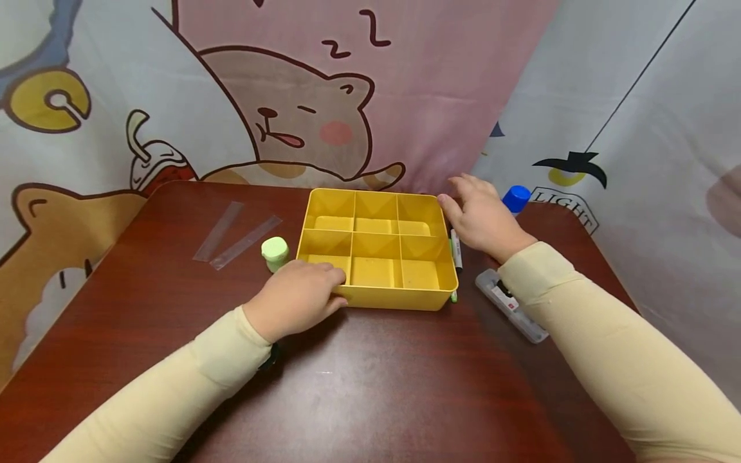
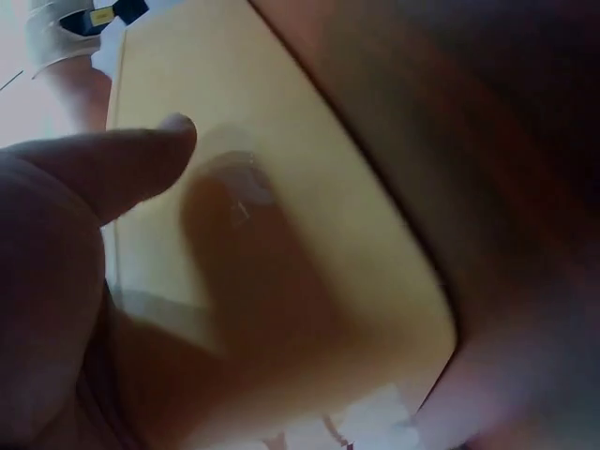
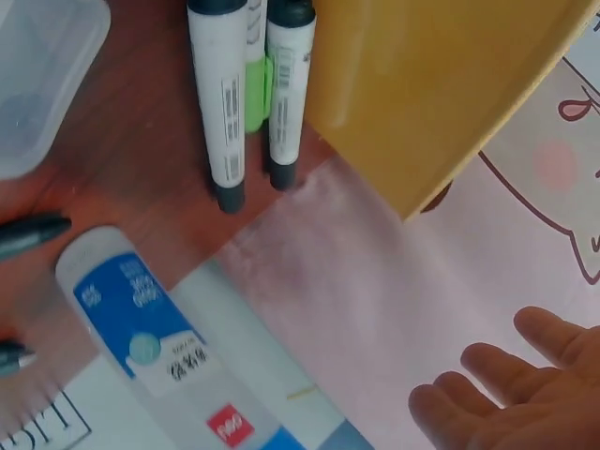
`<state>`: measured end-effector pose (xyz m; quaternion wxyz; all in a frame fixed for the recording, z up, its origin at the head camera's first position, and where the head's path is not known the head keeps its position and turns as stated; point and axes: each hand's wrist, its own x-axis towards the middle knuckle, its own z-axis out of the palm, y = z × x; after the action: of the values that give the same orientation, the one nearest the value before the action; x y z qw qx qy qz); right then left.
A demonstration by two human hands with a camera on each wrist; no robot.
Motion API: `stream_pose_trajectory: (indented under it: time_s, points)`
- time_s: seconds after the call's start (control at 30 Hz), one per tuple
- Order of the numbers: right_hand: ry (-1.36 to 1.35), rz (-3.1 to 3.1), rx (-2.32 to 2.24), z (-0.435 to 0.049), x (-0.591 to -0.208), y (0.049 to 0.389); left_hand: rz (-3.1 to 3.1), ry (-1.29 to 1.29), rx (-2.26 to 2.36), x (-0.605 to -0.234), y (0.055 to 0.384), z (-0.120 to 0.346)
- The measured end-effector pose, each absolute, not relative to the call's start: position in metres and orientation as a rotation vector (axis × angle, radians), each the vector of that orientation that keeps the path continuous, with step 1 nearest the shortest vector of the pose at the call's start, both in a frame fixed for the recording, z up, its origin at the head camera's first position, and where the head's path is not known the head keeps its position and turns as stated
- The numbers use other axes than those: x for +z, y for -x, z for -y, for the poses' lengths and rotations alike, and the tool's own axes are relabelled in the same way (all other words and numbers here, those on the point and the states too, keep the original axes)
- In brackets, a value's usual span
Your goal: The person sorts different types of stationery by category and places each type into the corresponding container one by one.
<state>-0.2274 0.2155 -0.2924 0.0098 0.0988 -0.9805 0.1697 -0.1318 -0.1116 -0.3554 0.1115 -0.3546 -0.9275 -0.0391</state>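
Observation:
A yellow box (image 1: 382, 298) divided into several compartments stands on the table. At its front left corner my left hand (image 1: 301, 292) grips the wall, with fingers over the rim and the thumb along the front side. That thumb lies against the yellow wall (image 2: 319, 216) in the left wrist view. My right hand (image 1: 483, 215) is by the far right corner, its fingers extended and nothing in them. The right wrist view has those fingers (image 3: 497, 375) apart from the box (image 3: 422, 75). Two white markers (image 3: 220, 94) with black caps and a green-and-white one (image 3: 255, 89) lie along its right side.
Right of the box are a clear plastic case (image 1: 509, 305) and a bottle with a blue cap (image 1: 516, 198). Dark pens (image 3: 33, 234) lie near the bottle. On the left are a pale green container (image 1: 274, 252) and two clear strips (image 1: 246, 242). A printed curtain (image 1: 428, 96) hangs behind the table.

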Motion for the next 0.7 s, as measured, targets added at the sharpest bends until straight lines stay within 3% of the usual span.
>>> stream_pose_trajectory:
  time_s: [0.23,0.43,0.7]
  points:
    - [-0.304,2.929,0.490,-0.230,-0.277,0.222,2.644,1.031,-0.128,-0.366,0.132,0.108]
    - [-0.107,2.945,0.375,-0.270,-0.269,0.243,2.609,1.042,-0.151,-0.371,0.134,0.109]
    - [0.084,3.149,0.491,-0.297,-0.287,0.264,2.592,1.051,-0.173,-0.370,0.134,0.109]
